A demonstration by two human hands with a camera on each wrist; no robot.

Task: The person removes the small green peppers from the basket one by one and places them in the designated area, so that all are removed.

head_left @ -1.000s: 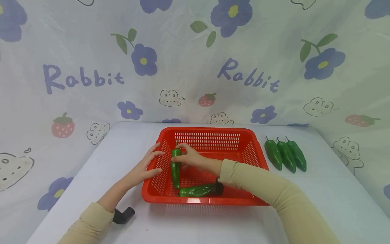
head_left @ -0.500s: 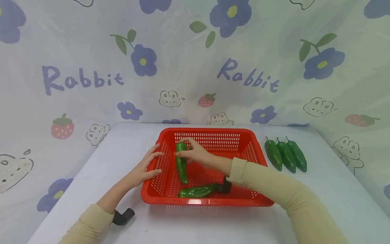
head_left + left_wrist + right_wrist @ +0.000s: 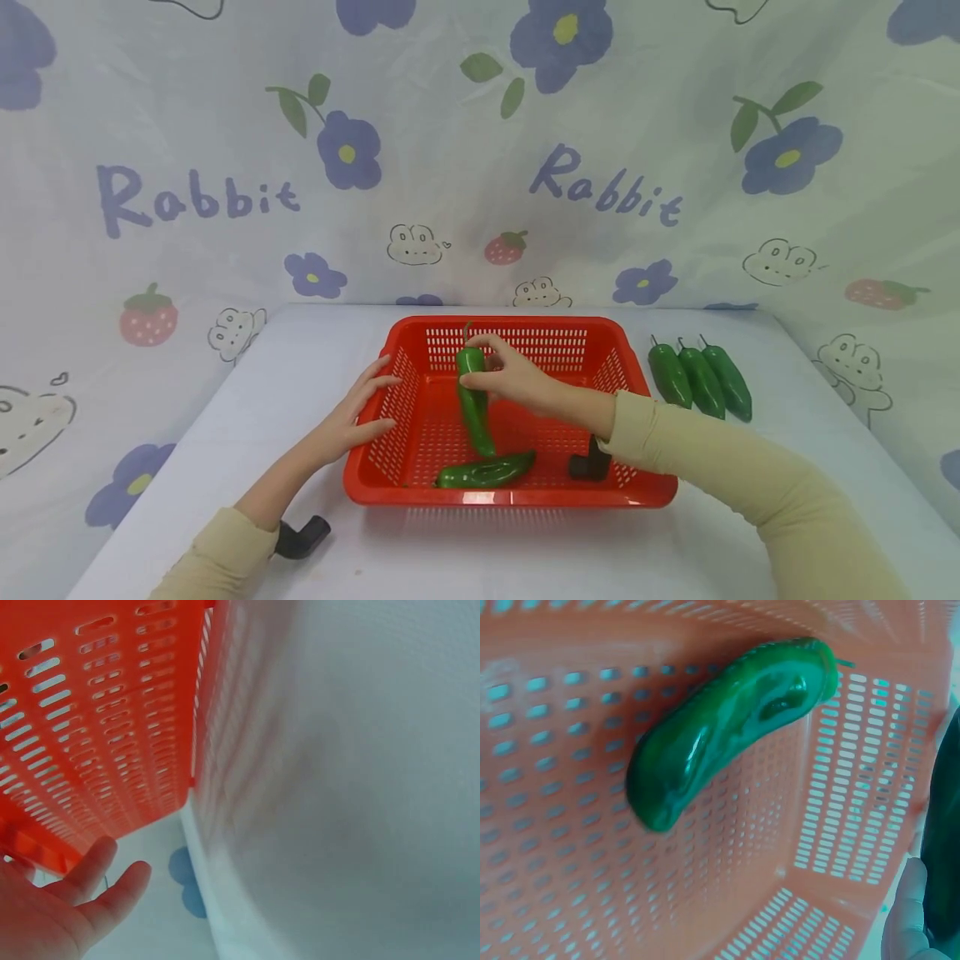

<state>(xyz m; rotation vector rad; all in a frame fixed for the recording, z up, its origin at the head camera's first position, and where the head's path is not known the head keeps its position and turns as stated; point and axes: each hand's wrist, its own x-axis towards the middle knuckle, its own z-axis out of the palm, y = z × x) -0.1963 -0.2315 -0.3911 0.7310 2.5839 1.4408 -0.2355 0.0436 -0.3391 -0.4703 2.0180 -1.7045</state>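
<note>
While two beige sleeves [image 3: 750,479] reach in from the near side, a black curved piece [image 3: 302,537] shows by the left wrist, above the white counter [image 3: 450,558]. Just beyond is a red slotted basket [image 3: 420,497], its near rim towards the viewer. Low inside, by the near wall, a glossy green pepper [image 3: 483,473] lies on its side, and to its right a second black piece [image 3: 591,464] shows below the right cuff. At the basket's left rim is the left hand [image 3: 347,423], its fingers straight and spread wide. Farther in, the right hand [image 3: 517,379] pinches another pepper [image 3: 474,408] near its stem end, between thumb and fingers. That pepper is held tilted within the basket's outline, stem up and away, tip down towards the lying one; the right wrist view shows a gap between the two. Past the basket's right side, three more peppers [image 3: 702,379] lie side by side on the counter, stems pointing away. Farthest back hangs a pale cloth [image 3: 450,167] printed with blue flowers, strawberries, rabbit faces and the word "Rabbit".
</note>
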